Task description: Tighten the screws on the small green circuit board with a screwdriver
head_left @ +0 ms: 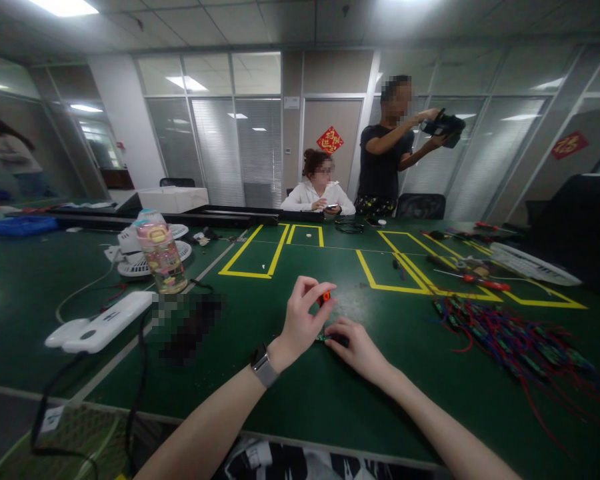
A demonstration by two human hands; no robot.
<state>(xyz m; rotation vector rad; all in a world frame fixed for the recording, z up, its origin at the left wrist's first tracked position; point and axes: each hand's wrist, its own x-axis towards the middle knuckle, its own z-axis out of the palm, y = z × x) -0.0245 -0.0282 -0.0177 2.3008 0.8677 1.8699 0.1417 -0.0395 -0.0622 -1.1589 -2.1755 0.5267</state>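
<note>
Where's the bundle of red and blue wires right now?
In the head view the wire bundle lies on the green table, to the right of the right hand, just this side of the red-handled screwdrivers.

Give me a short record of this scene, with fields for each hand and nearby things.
left hand: pinches a small red-orange part
right hand: fingertips on a small dark piece lying on the green table mat
to the right: tangled bundle of red and blue wires
to the left: clear plastic drink bottle, white plastic device
farther back: red-handled screwdrivers
</note>
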